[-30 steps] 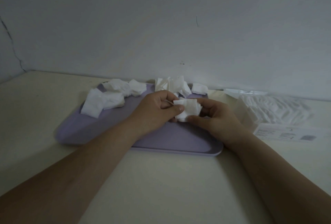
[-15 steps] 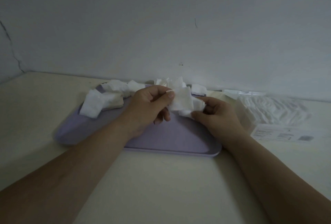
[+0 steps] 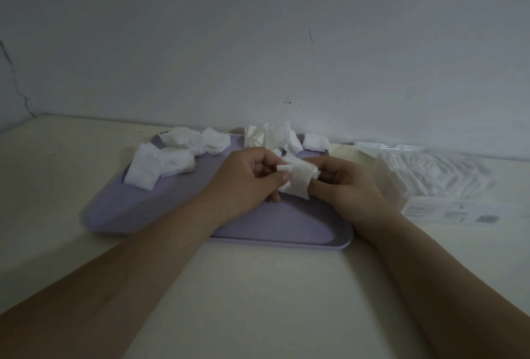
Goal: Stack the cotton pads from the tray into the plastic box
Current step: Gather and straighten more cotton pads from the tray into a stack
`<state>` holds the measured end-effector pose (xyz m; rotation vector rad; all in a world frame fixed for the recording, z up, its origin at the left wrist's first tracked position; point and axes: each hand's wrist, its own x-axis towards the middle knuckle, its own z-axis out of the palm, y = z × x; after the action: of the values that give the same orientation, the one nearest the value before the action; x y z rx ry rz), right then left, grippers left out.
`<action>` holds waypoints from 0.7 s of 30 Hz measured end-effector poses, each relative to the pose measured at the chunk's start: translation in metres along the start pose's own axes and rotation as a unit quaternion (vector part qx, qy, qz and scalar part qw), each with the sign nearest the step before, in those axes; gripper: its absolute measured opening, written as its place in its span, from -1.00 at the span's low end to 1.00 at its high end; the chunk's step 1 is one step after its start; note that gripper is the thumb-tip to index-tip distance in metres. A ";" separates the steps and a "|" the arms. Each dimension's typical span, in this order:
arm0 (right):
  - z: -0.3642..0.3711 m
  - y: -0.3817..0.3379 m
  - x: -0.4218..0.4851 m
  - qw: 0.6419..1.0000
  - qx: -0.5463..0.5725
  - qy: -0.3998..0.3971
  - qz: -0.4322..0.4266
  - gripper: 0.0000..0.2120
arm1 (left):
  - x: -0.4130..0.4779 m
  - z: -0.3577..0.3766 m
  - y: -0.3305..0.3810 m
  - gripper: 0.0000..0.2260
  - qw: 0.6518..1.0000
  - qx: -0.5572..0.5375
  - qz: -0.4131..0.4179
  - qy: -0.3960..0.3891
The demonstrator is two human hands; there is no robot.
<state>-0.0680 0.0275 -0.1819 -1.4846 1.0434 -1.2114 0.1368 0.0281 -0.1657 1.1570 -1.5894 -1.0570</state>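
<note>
While both hands' fingers (image 3: 282, 177) pinch soft square cotton pads (image 3: 298, 181) (white), others litter the smooth lilac tray (image 3: 286, 224).

left hand (image 3: 246, 178), right hand (image 3: 341, 183), pinching (fingers curled)

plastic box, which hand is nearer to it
Right. The right hand is just left of the plastic box, holding cotton pads over the tray; the left hand is farther left.

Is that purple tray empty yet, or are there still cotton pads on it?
Not empty. Loose cotton pads lie heaped along the far side of the purple tray; its near half is bare. Both hands hold more pads above it.
</note>
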 end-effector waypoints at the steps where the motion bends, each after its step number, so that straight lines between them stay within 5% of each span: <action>1: 0.000 0.000 0.000 1.000 0.005 -0.001 0.000 -0.77 | 0.000 0.000 0.000 -0.96 1.000 -0.001 0.000 0.001; 10: -0.003 -0.006 -0.001 0.999 0.002 -0.032 0.018 -0.64 | 0.009 -0.001 -0.011 -0.66 0.997 0.062 0.040 0.009; 12: -0.004 -0.011 -0.004 0.997 0.002 -0.072 0.035 -0.55 | 0.010 -0.001 -0.012 -0.79 0.994 0.093 0.053 -0.002; 17: 0.004 -0.010 -0.006 0.980 -0.193 0.011 -0.046 -0.75 | 0.009 -0.002 -0.014 -0.88 0.994 0.097 0.044 -0.004; 21: 0.009 -0.013 -0.009 0.954 -0.285 0.045 -0.080 -0.57 | 0.009 -0.002 -0.012 -0.83 0.996 0.076 0.038 -0.020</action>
<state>-0.0599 0.0402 -0.1716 -2.0002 1.4392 -1.1480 0.1394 0.0166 -0.1751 1.1712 -1.7562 -0.9271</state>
